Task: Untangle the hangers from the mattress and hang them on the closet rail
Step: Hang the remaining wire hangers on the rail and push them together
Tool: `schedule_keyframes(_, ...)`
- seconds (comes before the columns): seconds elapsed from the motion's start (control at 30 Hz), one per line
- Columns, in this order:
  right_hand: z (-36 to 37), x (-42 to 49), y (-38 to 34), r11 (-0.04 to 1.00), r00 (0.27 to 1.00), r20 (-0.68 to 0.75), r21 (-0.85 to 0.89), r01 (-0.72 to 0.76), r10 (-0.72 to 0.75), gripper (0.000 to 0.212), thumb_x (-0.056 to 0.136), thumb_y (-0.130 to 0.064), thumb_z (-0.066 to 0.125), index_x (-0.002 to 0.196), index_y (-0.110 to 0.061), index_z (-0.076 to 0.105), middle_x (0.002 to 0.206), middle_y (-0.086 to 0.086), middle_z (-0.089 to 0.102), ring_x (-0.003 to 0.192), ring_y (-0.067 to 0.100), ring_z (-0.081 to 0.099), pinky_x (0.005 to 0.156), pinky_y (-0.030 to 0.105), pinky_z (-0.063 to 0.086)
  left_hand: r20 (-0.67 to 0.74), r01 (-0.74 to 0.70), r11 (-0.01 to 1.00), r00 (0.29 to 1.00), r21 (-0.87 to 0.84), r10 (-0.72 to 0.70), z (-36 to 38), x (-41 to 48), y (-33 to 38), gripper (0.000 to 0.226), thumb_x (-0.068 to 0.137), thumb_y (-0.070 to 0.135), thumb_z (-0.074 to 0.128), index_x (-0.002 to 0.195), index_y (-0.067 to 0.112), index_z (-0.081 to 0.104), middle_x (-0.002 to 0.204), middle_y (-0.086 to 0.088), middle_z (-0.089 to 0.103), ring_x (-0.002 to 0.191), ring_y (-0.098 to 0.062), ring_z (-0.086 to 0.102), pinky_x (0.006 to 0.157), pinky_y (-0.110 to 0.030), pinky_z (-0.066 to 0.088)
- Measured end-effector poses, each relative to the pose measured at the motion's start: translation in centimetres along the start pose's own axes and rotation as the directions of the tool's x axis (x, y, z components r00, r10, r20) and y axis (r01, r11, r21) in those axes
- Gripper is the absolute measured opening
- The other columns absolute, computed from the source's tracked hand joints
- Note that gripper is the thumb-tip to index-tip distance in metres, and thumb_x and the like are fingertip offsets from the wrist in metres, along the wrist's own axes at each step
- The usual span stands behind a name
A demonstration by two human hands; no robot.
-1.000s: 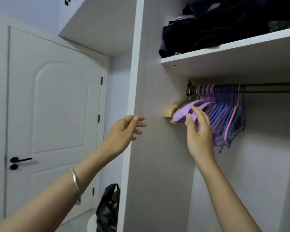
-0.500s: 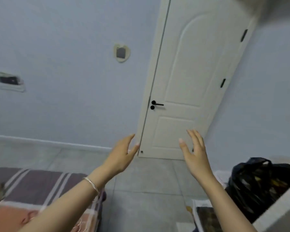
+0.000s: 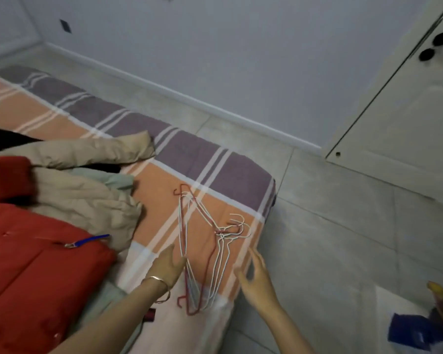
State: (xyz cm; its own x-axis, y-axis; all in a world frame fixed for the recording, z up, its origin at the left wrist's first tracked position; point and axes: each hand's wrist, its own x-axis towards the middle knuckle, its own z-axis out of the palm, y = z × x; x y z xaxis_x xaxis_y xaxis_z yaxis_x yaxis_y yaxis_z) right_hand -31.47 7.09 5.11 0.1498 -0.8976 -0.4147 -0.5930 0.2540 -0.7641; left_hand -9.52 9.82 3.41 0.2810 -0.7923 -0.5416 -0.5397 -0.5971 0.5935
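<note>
Near the mattress [image 3: 215, 162] corner closest to the door [image 3: 394, 123], the hangers [image 3: 205, 251] lie in a tangled heap of red and white wire. My left hand [image 3: 168, 268] is just beside their left side, my right hand [image 3: 255, 277] near their right. Both have fingers spread and hold nothing. Coats [image 3: 62, 226] are heaped further left along the mattress.

We cannot count the tangled hangers [image 3: 211, 251]; our view cuts off the red jacket [image 3: 36, 277] and blurs the door handle [image 3: 441, 39]
</note>
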Motion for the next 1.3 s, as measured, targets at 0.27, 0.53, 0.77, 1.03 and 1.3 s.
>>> schedule_keyframes(0.27,12.2,2.7,8.3,0.939,0.948,0.196,0.191,-0.287,0.250,0.051,0.089,-0.008,0.058,0.137,-0.009,0.040,0.137,0.006,0.046,0.114,0.017,0.049,0.088,0.021,0.045,0.058,0.138,0.990,0.989,-0.027,-0.137,7.7,2.7,-10.0,0.051,0.094,0.034,0.046,0.141,0.016,0.036,0.144,-0.007,0.043,0.130,-0.026,0.043,0.109,-0.035,0.034)
schedule_keyframes(0.53,16.2,4.1,9.9,0.881,0.904,0.263,0.249,-0.402,0.338,0.045,0.093,-0.013,0.052,0.137,-0.008,0.040,0.132,0.008,0.051,0.115,0.018,0.051,0.083,0.013,0.042,0.006,0.108,0.989,0.994,-0.100,-0.108,11.8,4.7,-11.7,0.031,0.088,0.026,0.056,0.118,0.018,0.056,0.106,-0.003,0.068,0.102,-0.023,0.061,0.089,-0.036,0.049)
schedule_keyframes(0.77,16.1,4.8,7.0,0.833,0.905,0.310,0.384,-0.398,0.290,0.030,0.095,-0.018,0.050,0.125,-0.017,0.049,0.111,0.001,0.057,0.097,0.012,0.055,0.084,0.021,0.045,-0.176,0.058,0.936,0.976,-0.348,-0.126,11.3,3.8,-10.2,0.014,0.096,0.023,0.042,0.098,0.022,0.055,0.072,0.001,0.057,0.067,-0.021,0.056,0.069,-0.035,0.050)
schedule_keyframes(1.03,12.8,4.8,-0.9,0.699,0.887,0.456,0.609,-0.374,0.077,0.014,0.097,-0.019,0.045,0.101,-0.012,0.057,0.073,-0.003,0.066,0.068,0.010,0.064,0.069,0.019,0.051,-0.251,-0.114,0.910,0.968,-0.398,0.012,4.8,2.5,-8.1,0.024,0.098,0.019,0.040,0.102,0.020,0.063,0.078,0.001,0.058,0.073,-0.005,0.054,0.066,-0.018,0.043)
schedule_keyframes(1.3,2.1,3.2,-12.3,0.677,0.936,0.249,0.736,-0.015,-0.250,0.012,0.094,-0.009,0.049,0.101,-0.013,0.058,0.087,0.003,0.071,0.080,0.017,0.068,0.084,0.028,0.056,0.014,-0.246,0.854,0.959,-0.457,0.284,-5.7,0.2,4.5,0.022,0.097,0.013,0.041,0.098,0.022,0.061,0.074,0.002,0.060,0.057,-0.002,0.053,0.049,-0.007,0.039)
